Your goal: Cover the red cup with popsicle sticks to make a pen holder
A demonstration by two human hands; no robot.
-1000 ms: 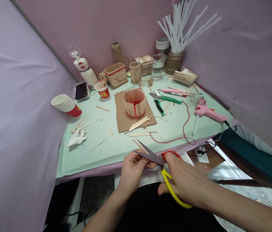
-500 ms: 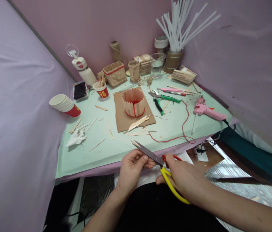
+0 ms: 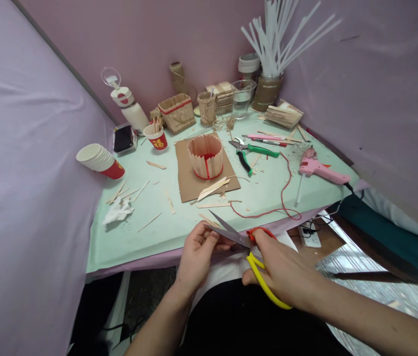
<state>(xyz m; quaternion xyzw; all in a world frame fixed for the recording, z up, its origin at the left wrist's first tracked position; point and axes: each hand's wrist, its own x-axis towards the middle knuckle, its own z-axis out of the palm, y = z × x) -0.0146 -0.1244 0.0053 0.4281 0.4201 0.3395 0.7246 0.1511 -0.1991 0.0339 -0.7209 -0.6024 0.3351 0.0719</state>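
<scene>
My right hand [image 3: 275, 264] grips the scissors [image 3: 258, 282] by their red and yellow handles, and their blades stand apart. My left hand [image 3: 199, 252] pinches a thin wooden strip [image 3: 209, 220], whose pale tip shows at the blades; the rest is hidden by fingers and blade. Beyond the hands, a round cup of wooden slats [image 3: 206, 157] with a red band at its base stands on a brown board [image 3: 186, 183]. Several cut strips [image 3: 212, 189] lie on the board's front part.
On the green table [image 3: 149, 237] are green-handled pliers [image 3: 262, 151], a pink glue gun [image 3: 323, 172], red cord [image 3: 286, 183], stacked paper cups [image 3: 99, 160], a red paper cup [image 3: 159, 142], a crumpled tissue [image 3: 117, 211] and a water cup [image 3: 242, 101].
The scissor blades have opened wider. My left hand has shifted slightly left and up, and the strip's tip now shows below the upper blade.
</scene>
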